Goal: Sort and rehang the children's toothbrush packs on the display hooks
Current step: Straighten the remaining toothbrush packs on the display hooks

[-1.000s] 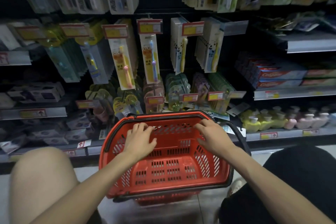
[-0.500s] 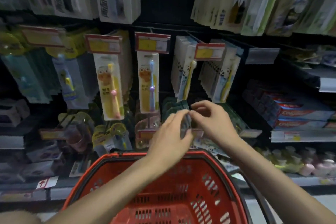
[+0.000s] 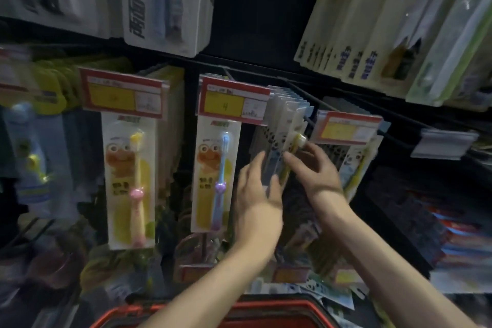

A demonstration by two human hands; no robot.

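A row of white panda toothbrush packs [image 3: 286,114] hangs on a hook at the centre. My right hand [image 3: 318,176] pinches the front panda pack [image 3: 294,145], which holds a yellow brush, from its right side. My left hand [image 3: 255,194] lies with straight fingers against that pack's lower left edge. To the left hang a duck pack with a blue and purple brush [image 3: 217,176] and a duck pack with a yellow and pink brush [image 3: 130,181]. A second row of panda packs [image 3: 358,168] hangs to the right of my hands.
A red basket [image 3: 269,310] sits at the bottom edge under my forearms. Loose panda packs [image 3: 323,289] lie on the shelf below the hooks. Red and yellow price tags [image 3: 234,101] front each hook. Larger toothbrush packs [image 3: 165,0] hang above.
Both hands have left the red basket and risen to the hook with the panda packs. The view has tilted up and moved closer to the shelf.
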